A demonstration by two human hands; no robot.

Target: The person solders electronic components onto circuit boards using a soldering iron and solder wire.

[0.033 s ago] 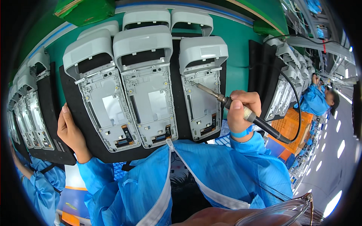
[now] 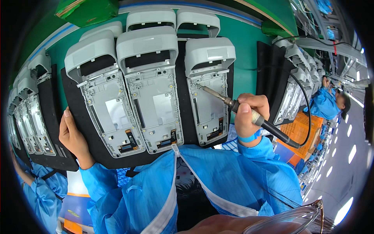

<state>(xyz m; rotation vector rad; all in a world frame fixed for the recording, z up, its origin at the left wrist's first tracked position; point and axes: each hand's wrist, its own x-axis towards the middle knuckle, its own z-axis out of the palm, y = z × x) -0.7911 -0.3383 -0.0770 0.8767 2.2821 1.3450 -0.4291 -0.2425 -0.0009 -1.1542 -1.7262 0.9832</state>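
My right hand (image 2: 249, 117) is closed around the grip of a soldering iron (image 2: 269, 128). The iron's tip touches or hovers just over the upper left of a light grey plastic housing (image 2: 208, 101), near a small corner fitting; contact is too fine to tell. A raised glossy hood tops this housing, and a dark flat connector lies at its near end. At the left edge of the black mat (image 2: 76, 158), my left hand (image 2: 74, 134) rests with its fingers stretched out. Two similar open housings stand side by side on the mat, a left one (image 2: 109, 113) and a middle one (image 2: 157, 105).
More grey hoods (image 2: 152, 17) stand behind the mat on the green bench (image 2: 245, 54). Other mats with housings lie at left (image 2: 35, 121) and right (image 2: 292, 93). A black cable (image 2: 307, 97) loops from the iron. An orange crate (image 2: 302, 132) and a co-worker (image 2: 327, 101) are at right.
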